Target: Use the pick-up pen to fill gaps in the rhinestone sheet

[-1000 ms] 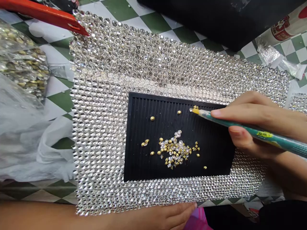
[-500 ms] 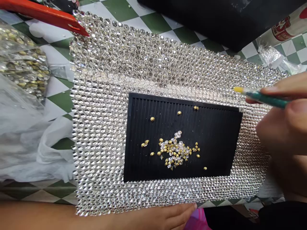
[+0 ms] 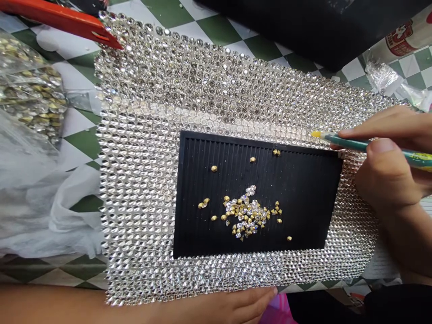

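Note:
My right hand (image 3: 391, 157) is closed around a green wax picker pen (image 3: 351, 143) with a yellow tip. The tip is over the pale band of settings on a silvery rhinestone mesh sheet (image 3: 141, 189), just above a black ribbed tray (image 3: 303, 193). Whether the tip touches the sheet I cannot tell. On the tray, loose rhinestones (image 3: 248, 213) with gold backs lie in a small heap, with several scattered around. My left hand (image 3: 236, 303) rests along the sheet's near edge, fingers stretched out and partly out of view.
A red tool handle or bar (image 3: 74, 22) lies over the sheet's far left corner. To the left sits a clear bag of rhinestones (image 3: 33, 94). A black box (image 3: 286, 27) stands at the back, with a printed container (image 3: 405, 38) beside it. The tablecloth (image 3: 168, 13) is green-and-white checked.
My right hand has moved left and slightly nearer, bringing the pen tip from the stone-filled area down to the pale band. My left hand stays put.

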`<state>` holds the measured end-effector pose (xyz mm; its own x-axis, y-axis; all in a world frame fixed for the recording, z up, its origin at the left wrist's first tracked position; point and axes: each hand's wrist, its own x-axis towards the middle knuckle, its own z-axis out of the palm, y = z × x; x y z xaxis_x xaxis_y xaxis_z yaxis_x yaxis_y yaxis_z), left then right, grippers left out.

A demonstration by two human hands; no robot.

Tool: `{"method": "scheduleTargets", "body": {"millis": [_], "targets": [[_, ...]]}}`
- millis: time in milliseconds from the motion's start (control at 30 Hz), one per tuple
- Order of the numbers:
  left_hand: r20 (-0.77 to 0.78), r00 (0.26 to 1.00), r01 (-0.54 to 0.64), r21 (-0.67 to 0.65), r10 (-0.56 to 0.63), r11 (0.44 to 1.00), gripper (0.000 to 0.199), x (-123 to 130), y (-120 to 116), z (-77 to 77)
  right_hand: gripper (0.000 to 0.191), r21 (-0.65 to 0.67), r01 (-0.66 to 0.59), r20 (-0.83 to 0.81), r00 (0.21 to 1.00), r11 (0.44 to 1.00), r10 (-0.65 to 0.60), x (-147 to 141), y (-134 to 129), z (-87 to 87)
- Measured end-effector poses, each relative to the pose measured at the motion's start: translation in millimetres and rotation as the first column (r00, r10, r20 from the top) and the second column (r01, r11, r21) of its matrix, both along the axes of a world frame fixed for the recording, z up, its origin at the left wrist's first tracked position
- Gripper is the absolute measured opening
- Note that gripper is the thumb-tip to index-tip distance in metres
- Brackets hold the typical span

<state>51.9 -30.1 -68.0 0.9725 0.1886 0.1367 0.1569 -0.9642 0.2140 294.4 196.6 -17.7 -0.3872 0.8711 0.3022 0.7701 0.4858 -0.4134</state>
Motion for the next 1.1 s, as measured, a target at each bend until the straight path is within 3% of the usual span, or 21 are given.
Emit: {"method": "scheduleTargets", "body": {"millis": [67,167,233,333,533,800,1100], "targets": [[0.011,1.0,0.004,0.01,-0.004,1.0,0.067,-0.4,1.1,0.3,0.027,0.037,-0.052,-0.008,0.999,0.998,0.053,2.9,3.0,2.0],[0.01,1.0,-0.009,0.023,0.009,1.0,0.06,-0.9,3.1,1.6,0.022,-0.053,-0.36,0.003,0.933,0.931,0.361,4.7,6.2,11.7],[0.004,0.999,-0.032,0.014,0.031,0.999,0.058,-0.9,4.1,2.2,0.025,-0.112,-0.302,-0.006,0.953,0.947,0.304,-0.3,1.8,19.2],[0.048,0.997,-0.058,-0.016,0.058,0.998,0.055,-0.8,3.8,1.3,0.027,-0.188,-0.315,-0.062,0.949,0.93,0.309,-15.0,-10.8,24.7],[0.102,0.992,-0.061,-0.07,0.068,0.996,0.051,-1.7,1.5,-0.7,0.029,-0.205,-0.381,-0.063,0.924,0.901,0.377,-22.0,-16.9,16.1],[0.081,0.996,-0.036,-0.063,0.041,0.997,0.052,-0.8,-0.9,-1.5,0.019,-0.143,-0.398,-0.108,0.917,0.906,0.385,-26.5,-15.1,13.4],[0.062,0.998,-0.019,-0.031,0.021,0.999,0.05,-0.6,-0.1,-0.8,0.022,-0.151,-0.383,-0.086,0.923,0.911,0.374,-24.3,-15.7,10.6]]}}
